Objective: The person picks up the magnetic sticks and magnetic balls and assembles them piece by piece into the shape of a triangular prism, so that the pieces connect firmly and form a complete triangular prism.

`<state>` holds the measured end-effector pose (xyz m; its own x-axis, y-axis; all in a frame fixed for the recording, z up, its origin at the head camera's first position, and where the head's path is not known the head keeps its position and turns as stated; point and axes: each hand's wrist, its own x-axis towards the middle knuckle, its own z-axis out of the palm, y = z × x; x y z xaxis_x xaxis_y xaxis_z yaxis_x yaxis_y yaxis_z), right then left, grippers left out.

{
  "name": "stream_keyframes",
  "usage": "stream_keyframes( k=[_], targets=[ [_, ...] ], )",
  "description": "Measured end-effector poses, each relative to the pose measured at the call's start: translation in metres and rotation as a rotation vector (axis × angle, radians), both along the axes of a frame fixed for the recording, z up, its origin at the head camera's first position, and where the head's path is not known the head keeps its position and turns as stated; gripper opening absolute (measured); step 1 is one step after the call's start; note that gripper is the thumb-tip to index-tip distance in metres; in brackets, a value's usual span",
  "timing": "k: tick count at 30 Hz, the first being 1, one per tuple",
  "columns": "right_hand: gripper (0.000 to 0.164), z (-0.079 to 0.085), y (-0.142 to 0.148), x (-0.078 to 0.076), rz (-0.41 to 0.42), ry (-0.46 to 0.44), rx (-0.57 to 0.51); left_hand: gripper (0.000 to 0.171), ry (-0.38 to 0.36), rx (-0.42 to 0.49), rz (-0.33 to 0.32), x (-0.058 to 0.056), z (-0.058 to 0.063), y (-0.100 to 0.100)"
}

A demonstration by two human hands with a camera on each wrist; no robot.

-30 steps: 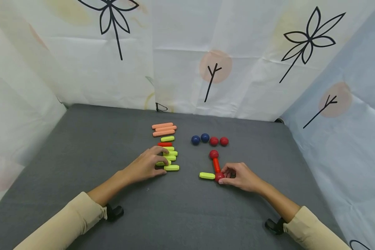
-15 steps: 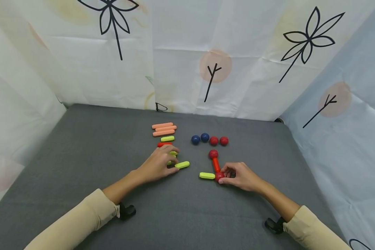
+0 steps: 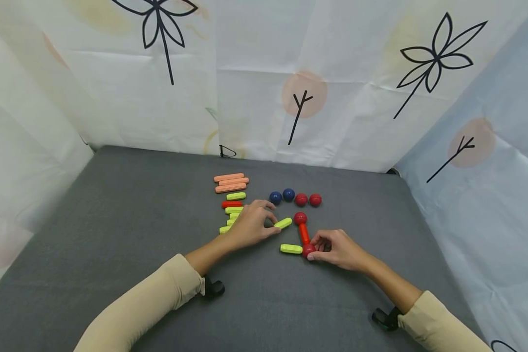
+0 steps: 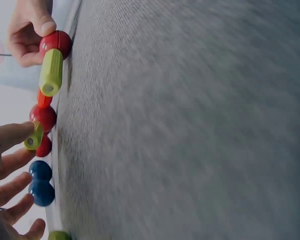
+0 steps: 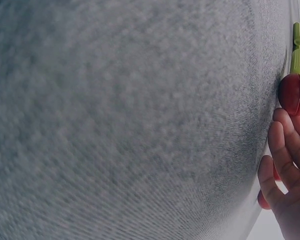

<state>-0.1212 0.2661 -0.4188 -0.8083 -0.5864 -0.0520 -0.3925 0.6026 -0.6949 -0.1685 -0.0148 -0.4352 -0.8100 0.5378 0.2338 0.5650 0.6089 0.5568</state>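
My left hand (image 3: 254, 224) pinches a yellow-green stick (image 3: 283, 223) between thumb and fingers, its far end pointing at a red ball (image 3: 300, 218). That ball sits on one end of a red stick (image 3: 305, 234). At the stick's other end is a second red ball (image 3: 308, 251), which my right hand (image 3: 340, 249) grips with thumb and fingers. Another yellow-green stick (image 3: 291, 249) sticks out leftward from this gripped ball. In the left wrist view the pinched stick (image 4: 34, 137) overlaps the far red ball (image 4: 44, 119); whether they touch I cannot tell.
Two blue balls (image 3: 282, 196) and two loose red balls (image 3: 308, 199) lie in a row behind the joined pieces. Left of them are several orange sticks (image 3: 231, 187), a red stick (image 3: 232, 204) and several yellow-green sticks (image 3: 234, 210), partly behind my left hand. Printed cloth walls surround the grey table (image 3: 158, 195).
My left hand has taken a yellow-green stick from the column and carried it right, close to the far red ball. My right hand stays on the near red ball.
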Motion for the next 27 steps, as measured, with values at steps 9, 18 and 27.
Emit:
stream_keyframes(
  k=[9, 18, 27],
  targets=[
    [0.023, -0.002, 0.001, -0.001, 0.006, 0.003, -0.008, 0.018, -0.026, 0.004, 0.001, -0.003, 0.000, 0.018],
    [0.022, -0.002, 0.001, -0.001, -0.003, 0.010, -0.008, 0.016, -0.070, 0.015, -0.097, -0.005, -0.001, 0.005],
    [0.023, -0.002, 0.002, -0.001, 0.004, 0.007, -0.015, 0.019, -0.058, 0.077, -0.095, -0.004, 0.006, -0.043]
  ],
)
